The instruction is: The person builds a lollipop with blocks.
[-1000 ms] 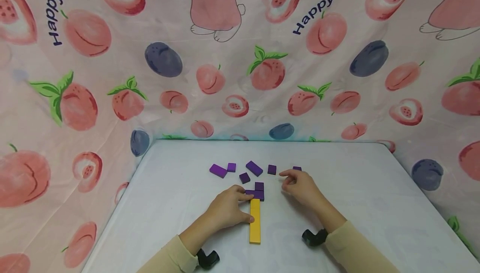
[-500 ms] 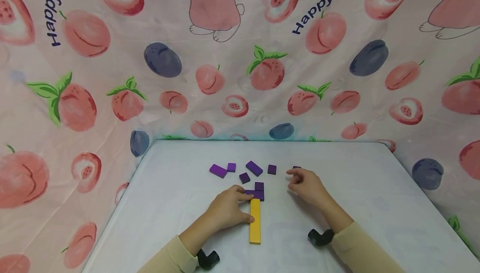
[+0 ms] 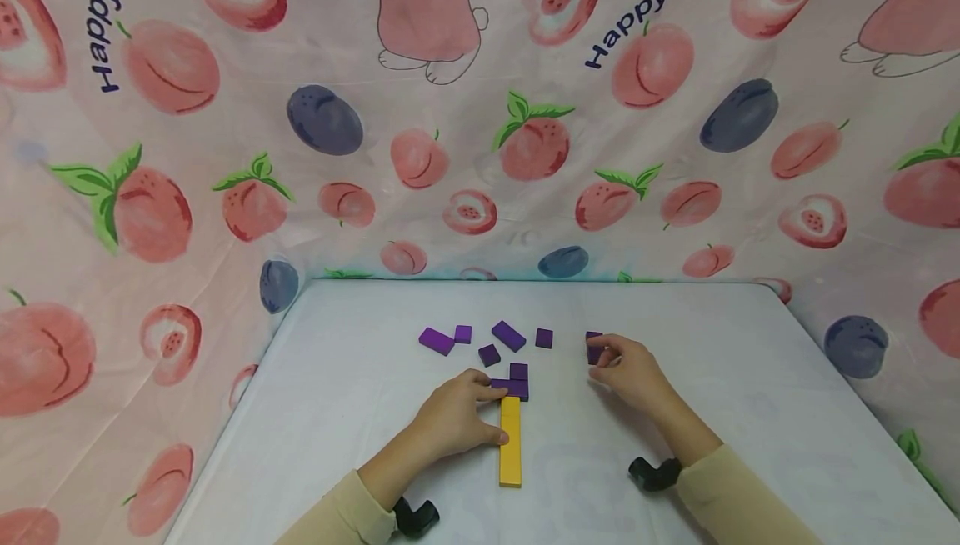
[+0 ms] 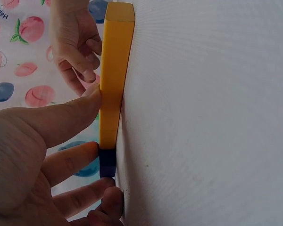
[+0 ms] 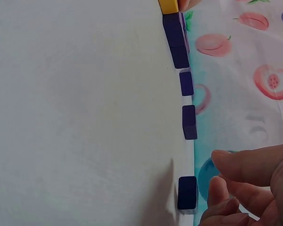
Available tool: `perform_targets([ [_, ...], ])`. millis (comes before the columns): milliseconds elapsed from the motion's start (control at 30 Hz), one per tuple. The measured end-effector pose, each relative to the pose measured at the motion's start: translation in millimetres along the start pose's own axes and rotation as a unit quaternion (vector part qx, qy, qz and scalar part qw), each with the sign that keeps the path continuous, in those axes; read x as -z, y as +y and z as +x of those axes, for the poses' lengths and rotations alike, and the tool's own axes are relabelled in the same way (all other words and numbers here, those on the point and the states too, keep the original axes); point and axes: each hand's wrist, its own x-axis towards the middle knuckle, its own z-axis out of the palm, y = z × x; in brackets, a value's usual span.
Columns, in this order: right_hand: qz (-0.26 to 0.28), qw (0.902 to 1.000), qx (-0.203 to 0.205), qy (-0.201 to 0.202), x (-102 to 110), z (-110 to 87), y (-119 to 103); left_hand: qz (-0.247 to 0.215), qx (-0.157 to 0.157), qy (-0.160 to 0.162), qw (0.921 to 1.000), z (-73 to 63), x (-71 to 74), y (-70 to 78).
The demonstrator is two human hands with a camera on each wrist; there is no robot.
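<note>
My left hand (image 3: 450, 418) rests fingers and thumb on a row of blocks: the thumb on the yellow block strip (image 3: 510, 462), a fingertip at the purple block (image 3: 519, 390) across its far end. In the left wrist view the thumb lies straight against the yellow strip, and two fingers touch around the purple end. A small purple cube (image 3: 518, 371) sits against that crosspiece. Over at the right, my right hand (image 3: 628, 374) hovers by a purple block (image 3: 592, 353), partly hidden by its fingers. The right wrist view shows thumb and fingers apart from that block (image 5: 187, 194).
Several loose purple pieces lie farther back: an oblong block (image 3: 437, 341), a cube (image 3: 463, 334), another oblong block (image 3: 508, 336) and a cube (image 3: 543, 338). A tilted cube (image 3: 489, 354) is nearer. Fruit-print cloth (image 3: 465, 153) hangs behind the white table (image 3: 337, 412).
My right hand has moved rightward, away from the loose cube, to the far-right purple block, more of which now shows. The left hand and its blocks have stayed put.
</note>
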Motion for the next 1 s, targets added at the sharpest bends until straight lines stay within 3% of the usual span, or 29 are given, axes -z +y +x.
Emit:
perform_targets([
  [1000, -0.003, 0.9998, -0.018, -0.008, 13, 4.6, 13, -0.001, 0.004, -0.006, 1.0, -0.8, 0.2, -1.5],
])
